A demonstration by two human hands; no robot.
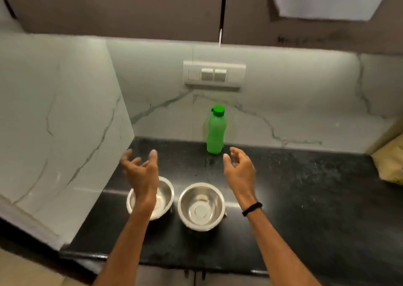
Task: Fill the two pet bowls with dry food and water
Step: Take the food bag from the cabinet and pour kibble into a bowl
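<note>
Two steel bowls stand side by side near the front of the black counter (305,187). The left bowl (164,195) is partly hidden by my left forearm; the right bowl (201,206) shows an empty bottom. A green bottle (215,133) with a green cap, lid on, stands upright at the back against the wall. My left hand (141,170) hovers above the left bowl, fingers spread, holding nothing. My right hand (238,169) is raised to the right of the bowls, just in front of the bottle, fingers apart and empty.
A yellowish bag (390,161) lies at the counter's far right edge. A marble side wall (61,122) closes the left end. A switch plate (214,75) is on the back wall, with dark cabinets (130,6) overhead.
</note>
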